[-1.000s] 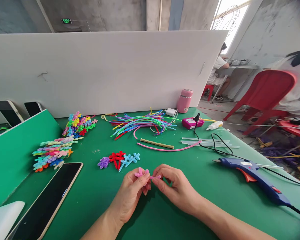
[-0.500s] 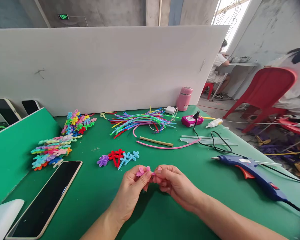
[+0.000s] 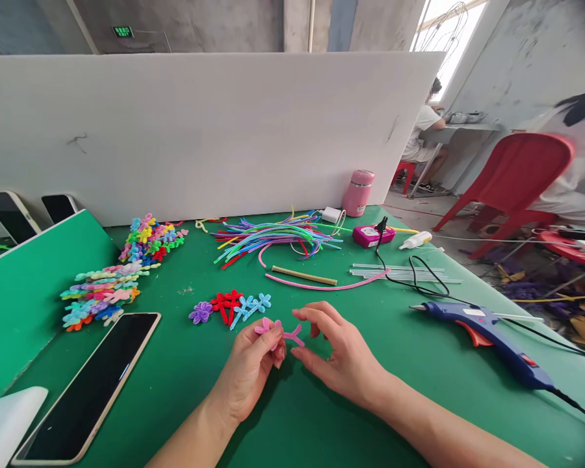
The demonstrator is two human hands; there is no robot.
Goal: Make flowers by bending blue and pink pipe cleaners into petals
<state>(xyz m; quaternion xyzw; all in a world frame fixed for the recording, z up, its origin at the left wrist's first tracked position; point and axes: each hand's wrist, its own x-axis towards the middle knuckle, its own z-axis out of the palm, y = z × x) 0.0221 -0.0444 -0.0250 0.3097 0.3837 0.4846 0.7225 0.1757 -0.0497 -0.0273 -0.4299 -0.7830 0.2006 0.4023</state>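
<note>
My left hand (image 3: 251, 364) pinches a pink pipe-cleaner flower (image 3: 292, 335) by its petals. Its short stem points right and splits into two small ends. Just beside that stem, my right hand (image 3: 338, 344) has thumb and fingers apart, with nothing between them. Beyond my hands lie a purple pipe-cleaner flower (image 3: 201, 312), red pipe-cleaner flowers (image 3: 227, 305) and light blue pipe-cleaner flowers (image 3: 251, 307). A loose pink pipe cleaner (image 3: 316, 286) curves across the green table farther back.
At right rests a blue glue gun (image 3: 487, 341) with its cord, near clear glue sticks (image 3: 404, 273). A bundle of pipe cleaners (image 3: 277, 237) lies at the back, by a pink bottle (image 3: 358, 193). Left are a phone (image 3: 90, 390) and piled finished flowers (image 3: 102, 296).
My right hand has let go of the pink flower's stem and opened, moving slightly right. The stem's forked ends now show. My left hand has shifted a little left with the flower.
</note>
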